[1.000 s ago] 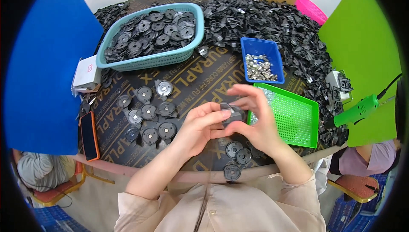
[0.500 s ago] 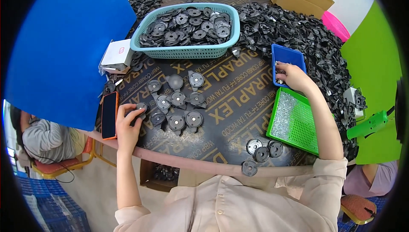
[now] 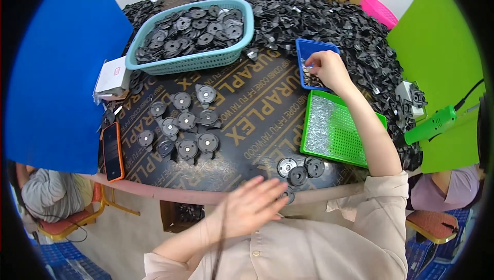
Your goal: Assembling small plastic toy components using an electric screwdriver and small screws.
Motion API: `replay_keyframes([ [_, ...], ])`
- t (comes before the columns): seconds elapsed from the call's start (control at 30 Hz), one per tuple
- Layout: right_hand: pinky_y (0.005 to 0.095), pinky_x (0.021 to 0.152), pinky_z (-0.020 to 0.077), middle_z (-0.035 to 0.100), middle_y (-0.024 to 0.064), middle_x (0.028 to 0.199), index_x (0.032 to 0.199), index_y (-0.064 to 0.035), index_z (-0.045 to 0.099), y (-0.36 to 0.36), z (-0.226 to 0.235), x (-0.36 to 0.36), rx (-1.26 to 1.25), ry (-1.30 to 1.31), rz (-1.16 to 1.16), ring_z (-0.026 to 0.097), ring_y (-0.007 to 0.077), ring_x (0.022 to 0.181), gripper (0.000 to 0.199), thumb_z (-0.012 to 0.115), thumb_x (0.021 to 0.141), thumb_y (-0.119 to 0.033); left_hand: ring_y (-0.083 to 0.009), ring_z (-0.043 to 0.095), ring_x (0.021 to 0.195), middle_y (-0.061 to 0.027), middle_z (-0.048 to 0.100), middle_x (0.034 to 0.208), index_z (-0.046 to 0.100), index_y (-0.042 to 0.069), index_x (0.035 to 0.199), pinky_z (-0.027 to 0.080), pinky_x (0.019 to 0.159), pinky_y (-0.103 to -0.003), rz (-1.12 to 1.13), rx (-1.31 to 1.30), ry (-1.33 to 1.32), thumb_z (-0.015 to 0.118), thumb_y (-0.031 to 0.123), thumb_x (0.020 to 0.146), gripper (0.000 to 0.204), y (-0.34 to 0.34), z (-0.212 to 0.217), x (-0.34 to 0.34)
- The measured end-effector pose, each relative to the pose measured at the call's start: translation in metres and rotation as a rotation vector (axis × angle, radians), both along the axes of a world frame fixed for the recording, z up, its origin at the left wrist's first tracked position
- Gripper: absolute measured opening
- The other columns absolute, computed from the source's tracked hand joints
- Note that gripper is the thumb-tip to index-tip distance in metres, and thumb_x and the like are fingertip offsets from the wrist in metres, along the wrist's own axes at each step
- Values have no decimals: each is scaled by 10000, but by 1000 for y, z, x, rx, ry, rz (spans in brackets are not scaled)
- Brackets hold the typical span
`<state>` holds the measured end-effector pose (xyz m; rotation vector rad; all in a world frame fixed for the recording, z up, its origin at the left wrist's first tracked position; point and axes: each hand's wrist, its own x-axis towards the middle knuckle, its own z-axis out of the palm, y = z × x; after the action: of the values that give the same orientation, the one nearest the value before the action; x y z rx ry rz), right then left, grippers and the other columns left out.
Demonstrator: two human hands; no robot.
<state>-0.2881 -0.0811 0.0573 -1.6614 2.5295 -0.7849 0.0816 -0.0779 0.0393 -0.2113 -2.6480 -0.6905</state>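
Observation:
My left hand [image 3: 253, 204] reaches across the table's near edge, palm down with its fingers stretched out. Its fingertips partly cover a round black plastic disc [image 3: 289, 196]; whether they touch it I cannot tell. Just beyond lie a dark disc [image 3: 297, 176] and two others. My right hand [image 3: 330, 70] is over a blue tray [image 3: 312, 48] of small metal pieces [image 3: 312, 80], with thumb and fingers pinched together on what seems to be one small metal piece [image 3: 307, 69]. On the left, several black disc assemblies [image 3: 186, 120], most with shiny centres, lie grouped on the tabletop.
A teal basket [image 3: 190, 66] of black discs stands at the back left. Loose black parts [image 3: 350, 33] pile up behind and right. A green tray [image 3: 343, 159] holds small silvery pieces. An orange-edged phone [image 3: 113, 151] lies left; a green power tool [image 3: 431, 125] is at right.
My left hand has left the disc assembly beside the phone and swung right to the near-edge discs. My right hand stays at the blue tray. The whole view has shifted.

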Motion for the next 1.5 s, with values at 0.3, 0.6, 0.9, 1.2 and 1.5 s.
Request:
replay_keyframes([
  [0.3, 247, 613, 446, 542, -31, 646, 924, -76, 714, 15, 0, -11, -13, -325, -119, 507, 67, 622, 273, 777, 665, -20, -228, 650, 994, -149, 635, 1165, 683, 19, 1033, 520, 873, -337, 96, 209, -32, 713, 162, 787, 286, -1, 3, -17],
  [0.6, 261, 621, 499, 703, 80, 721, 802, 1, 730, 13, 9, -6, -3, -353, -243, 631, 103, 629, 141, 795, 682, -37, -125, 629, 816, -68, 534, 1142, 716, 24, 1044, 521, 631, -200, 321, 738, 82, 724, 36, 795, 249, -77, 42, -103],
  [0.9, 228, 599, 529, 697, 87, 725, 846, 21, 713, 23, 4, -12, -39, -404, -238, 662, 113, 659, 115, 735, 733, 27, -170, 574, 1131, -175, 565, 1284, 692, -11, 1034, 469, 956, -312, 74, 1572, -200, 688, -2, 828, 206, -80, 6, -114],
  [1.2, 252, 660, 553, 692, 81, 802, 948, 17, 699, 33, 41, 40, -161, -623, -142, 662, 110, 718, 210, 648, 767, 110, -153, 637, 994, -94, 661, 1071, 550, 20, 1206, 534, 848, -279, 346, 1690, -136, 659, -20, 849, 375, -75, 3, -112],
  [1.5, 259, 737, 509, 641, 25, 883, 909, -51, 712, 43, 27, 120, -226, -592, 97, 629, 117, 822, 187, 754, 740, 17, -120, 649, 909, -60, 676, 1018, 570, 10, 1198, 545, 796, -277, 341, 1742, -165, 685, 120, 876, 359, -74, 0, -110],
])
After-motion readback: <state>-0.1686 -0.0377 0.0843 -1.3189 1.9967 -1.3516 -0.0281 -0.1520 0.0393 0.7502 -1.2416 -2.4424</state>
